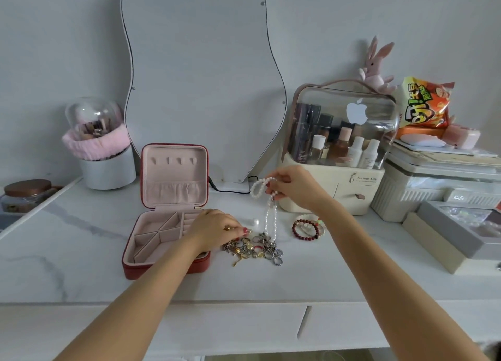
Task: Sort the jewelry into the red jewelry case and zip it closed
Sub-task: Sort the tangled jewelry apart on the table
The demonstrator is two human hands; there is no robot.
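The red jewelry case (135,263) lies open on the marble table, its pink lid upright and its pink compartments bare. Just right of it sits a tangled pile of rings and small metal pieces (253,248). My left hand (214,229) rests over the case's right edge, fingertips pinched at the top of the pile; what they grip is too small to tell. My right hand (294,186) is raised above the table and holds a white pearl necklace (268,211), whose strands hang down to the pile. Dark red and white bead bracelets (306,229) lie to the right.
A wavy mirror (200,76) stands behind the case. A brush holder with a pink band (100,149) is back left. A clear-lidded cosmetics organizer (339,149) stands back right, with boxes (447,236) and a snack bag (423,103) further right. The table's front edge runs below my forearms.
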